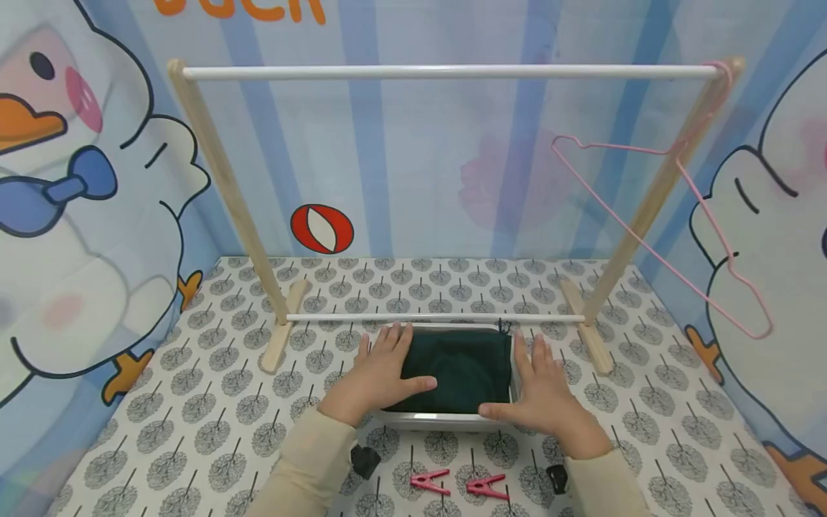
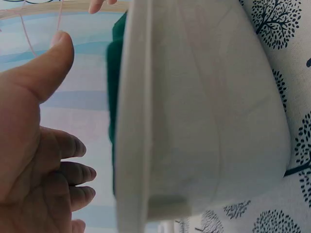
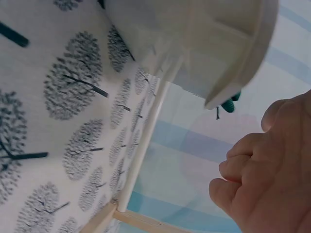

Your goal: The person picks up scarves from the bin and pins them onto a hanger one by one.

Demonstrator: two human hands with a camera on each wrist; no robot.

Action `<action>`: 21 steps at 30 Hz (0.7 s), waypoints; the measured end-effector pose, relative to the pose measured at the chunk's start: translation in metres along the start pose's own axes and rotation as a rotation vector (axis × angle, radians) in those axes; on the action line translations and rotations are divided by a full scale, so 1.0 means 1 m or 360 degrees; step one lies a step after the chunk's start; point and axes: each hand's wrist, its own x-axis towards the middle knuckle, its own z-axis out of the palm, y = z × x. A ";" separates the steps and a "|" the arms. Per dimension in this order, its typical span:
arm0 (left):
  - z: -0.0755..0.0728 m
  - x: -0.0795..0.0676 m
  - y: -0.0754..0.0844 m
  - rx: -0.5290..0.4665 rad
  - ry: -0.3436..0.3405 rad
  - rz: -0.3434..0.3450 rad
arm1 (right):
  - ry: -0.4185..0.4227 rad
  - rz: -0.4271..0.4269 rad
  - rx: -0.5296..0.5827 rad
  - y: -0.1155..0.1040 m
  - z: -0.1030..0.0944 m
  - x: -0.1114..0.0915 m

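Pegs (image 1: 477, 488), two and both pink, lie side by side on the tree-print tabletop (image 1: 258, 402), just in front of a white tub (image 1: 439, 418). Over the tub, the left hand (image 1: 384, 372) and right hand (image 1: 543, 385) hover at its two ends, fingers spread and thumbs stretched inward, gripping nothing; the wrist views show gaps between their fingers and the tub. Between them, dark green cloth (image 1: 459, 368) lies inside the tub. For taking up the cloth, I would judge it best to pinch both ends evenly, leave the rim alone, and raise it straight up before moving sideways. Its folds are hard to make out. Edges to mind: the tub's rim all round and, close behind, the low white bar (image 1: 400, 317) of a wooden rack, where a loose strand at the far right corner could snag. Tabletop stretches left and right, giving sideways room. Farther up, a white top bar (image 1: 420, 72) spans the rack, with a pink hanger (image 1: 627, 148) dangling at its right end.
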 end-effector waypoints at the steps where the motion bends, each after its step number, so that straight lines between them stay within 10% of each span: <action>1: 0.002 0.003 -0.001 0.0009 -0.0008 0.0014 | -0.0002 0.0006 0.0005 0.001 0.002 0.000; 21: 0.008 0.043 0.011 -0.0043 0.0025 0.0031 | -0.0004 0.0038 0.0045 0.008 0.018 0.000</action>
